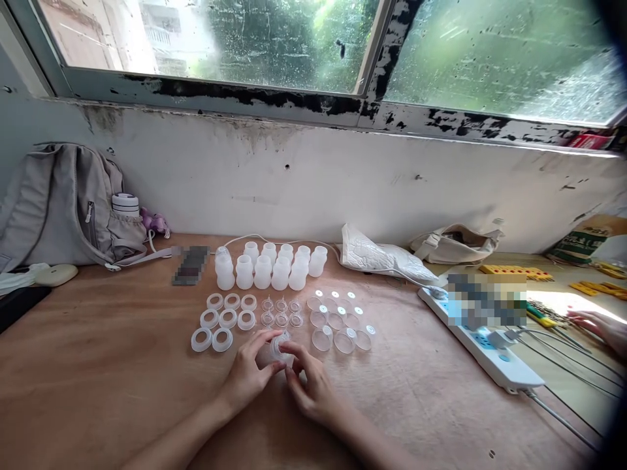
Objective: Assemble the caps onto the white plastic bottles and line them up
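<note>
Head, six o'clock: left hand (249, 369) and right hand (312, 384) are pinching a translucent-white, round plastic bottle (271, 352), likely light; favour its sides.

- Parts of the translucent plastic container (279, 350) are covered by fingers of the left hand (251, 369) and right hand (313, 386).
- Both forearms (196, 427) are cut off by the bottom edge.
- The grey backpack (63, 202) and a black object (19, 305) are cropped by the left edge.
- A co-worker's hand (600, 326) is cropped by the right edge.
- A dark flat object (191, 265) and items (484, 300) by the power strip (522, 377) are masked by pixelation.
- The window (294, 42) is cropped above.
- Detail on the clear discs' (343, 343) white tabs (351, 333) cannot be made out.
</note>
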### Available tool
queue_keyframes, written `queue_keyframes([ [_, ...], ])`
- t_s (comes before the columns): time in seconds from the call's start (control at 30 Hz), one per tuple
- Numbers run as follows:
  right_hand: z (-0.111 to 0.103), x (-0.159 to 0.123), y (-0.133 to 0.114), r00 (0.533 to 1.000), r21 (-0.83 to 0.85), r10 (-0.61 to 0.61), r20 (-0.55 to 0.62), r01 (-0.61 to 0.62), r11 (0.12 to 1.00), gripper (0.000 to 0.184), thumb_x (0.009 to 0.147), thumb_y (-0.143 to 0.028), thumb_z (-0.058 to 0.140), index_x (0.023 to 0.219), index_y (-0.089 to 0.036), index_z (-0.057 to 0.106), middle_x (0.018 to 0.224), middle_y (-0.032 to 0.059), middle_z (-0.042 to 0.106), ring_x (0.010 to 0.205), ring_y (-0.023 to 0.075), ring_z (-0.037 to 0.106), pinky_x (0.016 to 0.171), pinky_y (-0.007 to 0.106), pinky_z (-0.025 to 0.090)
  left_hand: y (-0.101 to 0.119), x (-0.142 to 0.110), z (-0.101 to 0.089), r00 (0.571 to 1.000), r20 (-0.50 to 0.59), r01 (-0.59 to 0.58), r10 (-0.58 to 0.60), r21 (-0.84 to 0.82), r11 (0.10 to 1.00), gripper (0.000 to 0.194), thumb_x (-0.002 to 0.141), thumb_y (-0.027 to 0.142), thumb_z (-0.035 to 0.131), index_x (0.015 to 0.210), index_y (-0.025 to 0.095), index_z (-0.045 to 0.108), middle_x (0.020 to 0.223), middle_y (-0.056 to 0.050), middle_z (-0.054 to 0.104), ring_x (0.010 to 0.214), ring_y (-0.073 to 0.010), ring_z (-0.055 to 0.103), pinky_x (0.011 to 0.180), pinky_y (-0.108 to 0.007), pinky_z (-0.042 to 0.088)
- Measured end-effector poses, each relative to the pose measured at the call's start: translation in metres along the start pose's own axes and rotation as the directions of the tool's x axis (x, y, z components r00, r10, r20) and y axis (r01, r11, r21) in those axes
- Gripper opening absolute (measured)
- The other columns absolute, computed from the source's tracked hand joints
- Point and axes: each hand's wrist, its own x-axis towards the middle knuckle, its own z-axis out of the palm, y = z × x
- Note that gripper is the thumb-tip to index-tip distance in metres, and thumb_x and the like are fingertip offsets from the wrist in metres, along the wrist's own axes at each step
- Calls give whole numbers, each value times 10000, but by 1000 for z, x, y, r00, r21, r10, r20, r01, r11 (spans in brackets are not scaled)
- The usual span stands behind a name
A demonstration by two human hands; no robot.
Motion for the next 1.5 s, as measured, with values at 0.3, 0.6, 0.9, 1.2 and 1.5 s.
queue_keyframes([
  [0.3,-2,4,-10,995,-247,-59,86,79,966,350,830,-186,387,1175,-164,327,953,85,620,720,171,612,612,262,440,-6,-5,2,992,-45,-113,119,115,987,448,691,63,545,1107,227,528,1019,-45,582,977,-189,539,853,-328,455],
  [0.6,0,3,-13,987,-278,-90,135,125,952,431,857,-225,383,1256,-140,245,866,82,658,704,180,629,560,246,426,-8,-9,3,948,-104,-272,300,219,937,411,721,95,540,1117,203,535,914,-57,611,853,-184,579,743,-309,499],
  [0.9,8,3,2,992,-119,-15,-124,0,993,190,851,-140,370,1012,-206,445,808,28,593,564,109,552,539,217,422,-4,-4,9,982,-88,-147,166,189,971,402,728,102,546,1109,228,524,1052,-47,595,1006,-196,546,873,-362,465],
  [1.2,-4,15,-3,941,262,322,-103,-287,922,169,825,-237,431,947,-163,521,735,14,563,479,81,491,446,199,402,2,-6,5,984,0,-178,179,100,979,371,747,121,530,1102,212,474,1092,-76,544,1043,-208,504,865,-373,451],
  [1.5,3,14,-2,954,194,287,-86,-267,944,153,807,-230,462,918,-175,554,678,-3,562,538,97,493,516,211,410,12,-2,3,999,2,53,-53,18,998,188,822,218,435,951,179,565,905,-57,584,754,-141,588,642,-241,509],
])
